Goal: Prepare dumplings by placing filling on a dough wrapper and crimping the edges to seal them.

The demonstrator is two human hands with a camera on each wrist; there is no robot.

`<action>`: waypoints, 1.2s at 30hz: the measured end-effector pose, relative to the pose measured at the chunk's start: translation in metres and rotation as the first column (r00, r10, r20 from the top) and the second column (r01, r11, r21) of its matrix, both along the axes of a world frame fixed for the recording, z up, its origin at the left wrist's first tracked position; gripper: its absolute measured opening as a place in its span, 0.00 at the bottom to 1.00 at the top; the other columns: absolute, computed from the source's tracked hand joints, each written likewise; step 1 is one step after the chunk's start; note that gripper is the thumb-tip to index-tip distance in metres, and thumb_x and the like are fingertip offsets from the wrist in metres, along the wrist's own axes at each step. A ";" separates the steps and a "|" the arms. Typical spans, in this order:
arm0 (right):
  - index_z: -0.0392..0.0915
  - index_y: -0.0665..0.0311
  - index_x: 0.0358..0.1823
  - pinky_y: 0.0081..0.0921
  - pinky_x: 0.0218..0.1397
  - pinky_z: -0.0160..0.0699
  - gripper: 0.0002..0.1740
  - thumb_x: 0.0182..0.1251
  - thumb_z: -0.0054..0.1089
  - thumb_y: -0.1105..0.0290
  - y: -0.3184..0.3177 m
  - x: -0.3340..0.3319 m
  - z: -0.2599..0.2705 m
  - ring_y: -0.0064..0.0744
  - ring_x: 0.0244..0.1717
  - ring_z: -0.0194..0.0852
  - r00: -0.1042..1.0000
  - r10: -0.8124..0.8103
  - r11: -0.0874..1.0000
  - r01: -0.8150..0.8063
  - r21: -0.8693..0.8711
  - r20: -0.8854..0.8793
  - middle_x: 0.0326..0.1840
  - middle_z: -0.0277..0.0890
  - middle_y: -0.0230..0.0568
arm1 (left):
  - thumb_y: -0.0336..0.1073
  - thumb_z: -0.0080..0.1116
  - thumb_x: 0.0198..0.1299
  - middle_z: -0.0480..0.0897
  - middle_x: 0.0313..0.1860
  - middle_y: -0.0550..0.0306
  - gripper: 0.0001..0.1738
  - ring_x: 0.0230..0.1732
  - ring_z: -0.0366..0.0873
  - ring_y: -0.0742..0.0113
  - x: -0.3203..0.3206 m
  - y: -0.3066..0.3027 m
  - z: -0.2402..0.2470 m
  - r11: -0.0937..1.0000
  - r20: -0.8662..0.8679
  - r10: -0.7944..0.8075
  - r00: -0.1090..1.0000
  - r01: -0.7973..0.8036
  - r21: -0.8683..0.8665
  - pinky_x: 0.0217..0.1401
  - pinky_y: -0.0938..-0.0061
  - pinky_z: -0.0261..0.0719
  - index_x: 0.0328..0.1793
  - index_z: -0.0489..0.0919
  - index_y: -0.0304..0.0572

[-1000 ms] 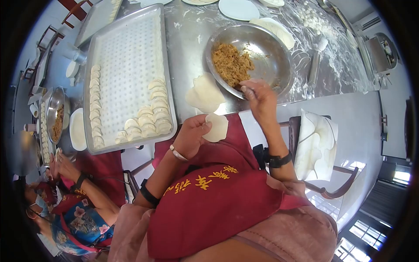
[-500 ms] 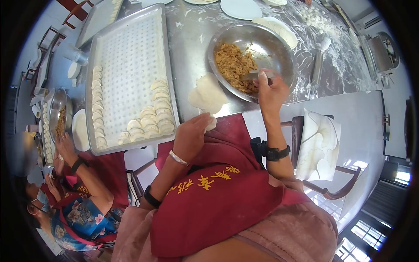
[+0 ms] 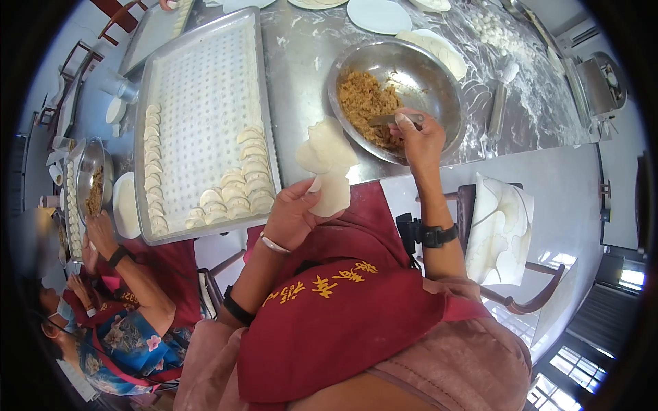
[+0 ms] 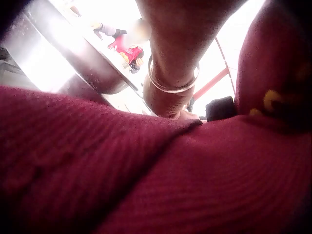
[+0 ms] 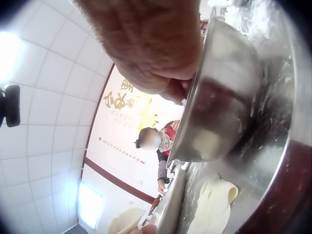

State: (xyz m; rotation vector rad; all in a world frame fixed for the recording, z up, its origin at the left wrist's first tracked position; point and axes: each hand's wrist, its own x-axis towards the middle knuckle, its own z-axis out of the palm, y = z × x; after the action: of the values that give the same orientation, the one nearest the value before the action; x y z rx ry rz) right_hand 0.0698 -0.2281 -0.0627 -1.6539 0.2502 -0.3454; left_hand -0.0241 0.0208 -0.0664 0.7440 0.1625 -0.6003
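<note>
In the head view my left hand pinches a round dumpling wrapper by its edge, just off the near side of the table. My right hand is over the steel bowl, gripping a flat metal utensil whose far end reaches the brown minced filling. More wrappers lie on the table left of the bowl. The right wrist view shows the bowl's outer wall beside that hand. Apron cloth fills much of the left wrist view, hiding the left fingers.
A large metal tray with rows of folded dumplings stands to the left. Behind the bowl are a white plate and a rolling pin on floured steel. Another person works at far left; a chair stands right.
My right hand has moved from the bowl's near rim into the bowl, its utensil now at the filling. The left hand's wrapper turned nearly edge-on, then flat again. The neighbour's hand reached their bowl.
</note>
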 end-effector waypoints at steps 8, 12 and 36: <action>0.76 0.80 0.47 0.25 0.36 0.90 0.11 0.66 0.57 0.79 -0.011 0.012 0.011 0.39 0.32 0.85 0.983 0.042 0.925 0.028 0.379 -0.177 0.39 0.80 0.51 | 0.34 0.51 0.72 0.75 0.65 0.43 0.24 0.65 0.76 0.53 0.017 0.007 -0.002 0.999 0.038 0.036 0.999 -0.037 0.017 0.68 0.58 0.77 0.70 0.65 0.28; 0.73 0.81 0.50 0.29 0.38 0.91 0.13 0.67 0.54 0.81 -0.017 0.020 0.004 0.44 0.35 0.85 0.976 0.048 0.841 0.076 0.536 -0.214 0.41 0.78 0.54 | 0.37 0.50 0.72 0.74 0.65 0.42 0.26 0.66 0.74 0.52 0.033 0.006 0.015 0.999 0.108 0.053 0.993 -0.052 -0.015 0.69 0.59 0.74 0.70 0.64 0.27; 0.83 0.58 0.45 0.36 0.54 0.82 0.20 0.50 0.66 0.83 0.035 -0.056 0.051 0.47 0.49 0.83 0.714 0.564 0.685 -0.124 -0.718 0.415 0.45 0.85 0.43 | 0.50 0.31 0.78 0.68 0.69 0.42 0.29 0.73 0.62 0.49 0.082 -0.039 0.048 0.851 -0.026 0.239 0.971 -0.222 -0.477 0.78 0.53 0.55 0.72 0.60 0.32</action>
State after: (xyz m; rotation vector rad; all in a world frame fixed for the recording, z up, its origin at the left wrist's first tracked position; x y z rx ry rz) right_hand 0.0137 -0.1936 -0.0114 -2.1089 -0.8013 -0.6940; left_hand 0.0581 -0.0180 -0.0184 0.2463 0.0639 -0.3726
